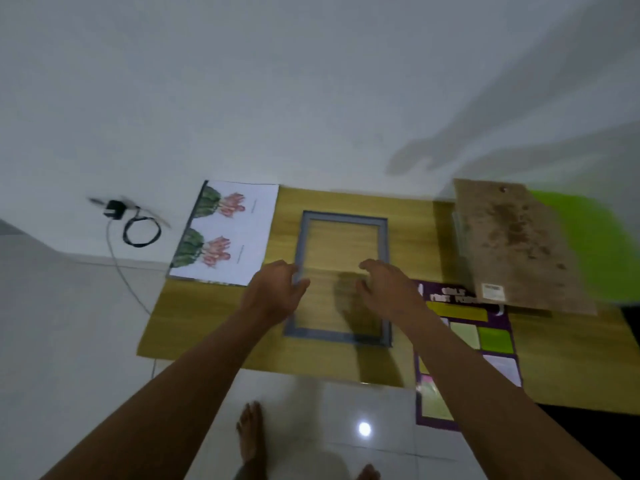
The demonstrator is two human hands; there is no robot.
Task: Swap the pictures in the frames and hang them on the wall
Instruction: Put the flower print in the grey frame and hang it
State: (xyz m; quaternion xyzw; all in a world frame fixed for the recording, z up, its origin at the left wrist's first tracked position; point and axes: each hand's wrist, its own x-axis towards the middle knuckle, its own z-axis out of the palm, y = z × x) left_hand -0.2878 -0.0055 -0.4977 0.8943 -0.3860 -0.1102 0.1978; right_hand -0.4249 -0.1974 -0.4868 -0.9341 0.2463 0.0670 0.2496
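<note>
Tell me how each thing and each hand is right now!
grey frame: flat, empty.
flower picture: flat, left of the frame.
purple poster: flat, overhanging the table's near edge.
brown backing board: off the frame, lying at right.
left hand: fingers curled at frame's left side; grip unclear.
right hand: fingers curled over frame; grip unclear.

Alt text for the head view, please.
Left hand and right hand reach over an empty grey frame on a wooden board. A flower print lies left of it; a purple poster and brown backing panel lie right.
</note>
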